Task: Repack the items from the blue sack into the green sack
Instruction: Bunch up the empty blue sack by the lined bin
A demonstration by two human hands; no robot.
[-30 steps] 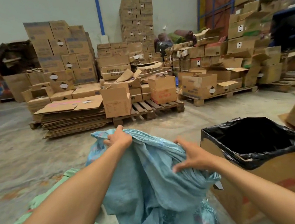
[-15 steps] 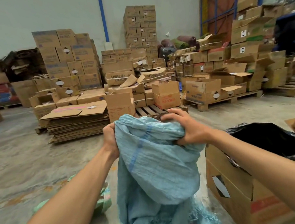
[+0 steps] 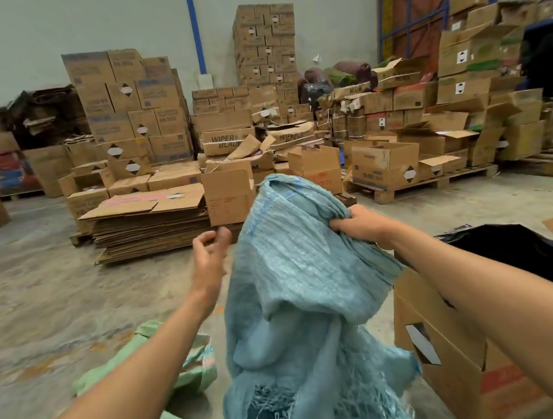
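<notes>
At centre frame, the left hand point(image 3: 208, 251) is letting go of the blue sack point(image 3: 296, 276), fingers apart, while the right hand point(image 3: 356, 226) is staying clamped on its bunched top, suggesting a regrip before emptying toward the green sack point(image 3: 186, 367) at lower left.

Your blue sack point(image 3: 296, 276) is matt woven plastic, crinkled and frayed at a tear; the green sack point(image 3: 189, 367) looks the same weave. Beside you, a matt cardboard box point(image 3: 441, 338) holds a glossy black plastic liner point(image 3: 528, 253), on rough concrete floor point(image 3: 55, 303).
</notes>
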